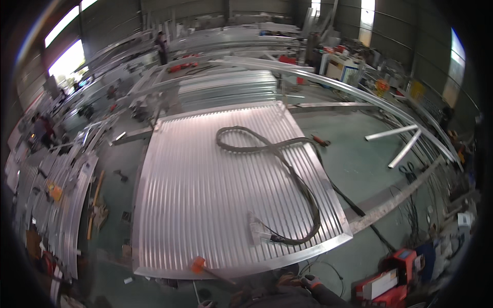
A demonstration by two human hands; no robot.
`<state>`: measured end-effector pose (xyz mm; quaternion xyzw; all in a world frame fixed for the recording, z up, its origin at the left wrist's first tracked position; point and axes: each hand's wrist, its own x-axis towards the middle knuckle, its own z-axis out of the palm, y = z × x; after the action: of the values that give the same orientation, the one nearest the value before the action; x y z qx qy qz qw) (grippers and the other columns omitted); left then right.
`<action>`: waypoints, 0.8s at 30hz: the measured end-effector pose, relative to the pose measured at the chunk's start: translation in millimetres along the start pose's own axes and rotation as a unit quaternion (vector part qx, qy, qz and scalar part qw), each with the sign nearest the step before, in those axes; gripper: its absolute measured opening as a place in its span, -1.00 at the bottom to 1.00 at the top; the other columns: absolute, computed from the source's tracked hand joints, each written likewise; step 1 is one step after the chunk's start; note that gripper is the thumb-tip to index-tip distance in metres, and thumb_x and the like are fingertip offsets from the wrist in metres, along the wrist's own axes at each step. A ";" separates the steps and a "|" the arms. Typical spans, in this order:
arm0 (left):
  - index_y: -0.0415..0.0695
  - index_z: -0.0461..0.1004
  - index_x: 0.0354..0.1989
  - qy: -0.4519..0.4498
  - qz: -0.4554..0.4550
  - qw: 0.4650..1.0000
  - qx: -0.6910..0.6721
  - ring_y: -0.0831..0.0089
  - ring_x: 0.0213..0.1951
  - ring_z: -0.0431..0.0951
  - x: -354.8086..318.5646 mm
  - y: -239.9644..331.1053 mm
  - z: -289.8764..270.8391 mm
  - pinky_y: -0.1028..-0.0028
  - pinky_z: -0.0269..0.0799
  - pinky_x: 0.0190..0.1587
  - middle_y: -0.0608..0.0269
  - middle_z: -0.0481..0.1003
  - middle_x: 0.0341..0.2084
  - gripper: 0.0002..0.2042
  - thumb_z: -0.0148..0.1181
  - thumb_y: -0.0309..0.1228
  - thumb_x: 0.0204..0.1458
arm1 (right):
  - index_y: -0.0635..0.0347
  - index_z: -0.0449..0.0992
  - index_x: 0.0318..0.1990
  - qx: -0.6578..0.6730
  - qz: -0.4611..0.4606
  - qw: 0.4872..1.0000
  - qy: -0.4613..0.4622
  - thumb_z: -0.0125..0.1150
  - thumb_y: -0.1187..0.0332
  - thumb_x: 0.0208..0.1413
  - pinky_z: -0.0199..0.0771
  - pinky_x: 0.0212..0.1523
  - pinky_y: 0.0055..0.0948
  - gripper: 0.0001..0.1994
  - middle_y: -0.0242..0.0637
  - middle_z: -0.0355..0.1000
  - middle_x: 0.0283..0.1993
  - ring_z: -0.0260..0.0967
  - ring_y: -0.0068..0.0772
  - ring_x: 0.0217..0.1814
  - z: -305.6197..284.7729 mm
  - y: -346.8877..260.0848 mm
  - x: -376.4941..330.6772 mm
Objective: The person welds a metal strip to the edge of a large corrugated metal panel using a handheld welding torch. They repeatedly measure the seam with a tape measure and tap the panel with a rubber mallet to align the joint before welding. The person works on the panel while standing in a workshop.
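A large ribbed metal panel (205,179) with a flat metal frame lies in front of me. A dark sheathed cable (300,185) loops across it and ends at a clear, flat-looking piece (257,231) near the panel's lower middle. At the near edge rests a mallet with an orange head (197,264), its handle pointing back toward my body. My right hand (311,282), in a grey and reddish glove, is low beside my dark clothing, just off the panel's near edge; its grip is unclear. Only a sliver of my left hand (207,304) shows at the bottom rim, fingers mostly hidden.
A red machine or case (385,282) stands on the floor at lower right. Beams (380,220) support the panel's right side. An orange-handled tool (321,140) lies beyond the right edge. Long metal profiles (349,87) spread behind; people (43,128) stand far left.
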<state>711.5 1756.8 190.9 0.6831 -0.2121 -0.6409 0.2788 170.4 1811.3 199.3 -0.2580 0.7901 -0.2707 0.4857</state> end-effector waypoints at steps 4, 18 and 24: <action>-0.27 0.57 -0.03 -0.015 -0.049 0.995 0.080 0.28 -0.14 0.65 -9.9 -23.2 19.8 0.30 0.55 -0.09 0.05 0.65 -0.19 -0.59 0.33 -0.18 0.11 | 0.42 0.48 0.17 0.018 0.001 0.998 -0.055 0.30 0.05 0.09 0.58 -0.09 -0.32 -0.37 -0.01 0.58 -0.05 0.56 -0.28 -0.10 -30.4 -41.2 15.3; -0.28 0.52 -0.01 0.221 0.075 0.960 -0.152 0.35 -0.28 0.61 -54.3 -14.9 298.6 0.31 0.55 -0.23 0.13 0.60 -0.24 -0.64 0.26 -0.25 0.15 | 0.41 0.54 0.11 -0.228 -0.123 0.963 -0.071 0.30 0.13 -0.02 0.45 0.22 -0.17 -0.41 0.10 0.57 0.04 0.51 0.00 0.15 -241.2 6.4 288.1; -0.20 0.26 0.22 0.283 -0.115 0.917 -0.256 0.35 -0.30 0.56 -28.9 5.0 377.5 0.31 0.56 -0.29 0.16 0.49 -0.19 -0.44 0.26 -0.14 0.17 | 0.32 0.49 0.20 -0.426 -0.112 0.890 -0.122 0.30 0.04 0.02 0.38 0.30 -0.20 -0.35 0.04 0.49 0.20 0.45 -0.05 0.26 -240.9 -121.1 285.4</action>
<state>334.1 1730.6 207.4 0.7611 0.1269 -0.4809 0.4165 -143.4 1575.3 194.2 -0.5581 0.7297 0.0725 0.3883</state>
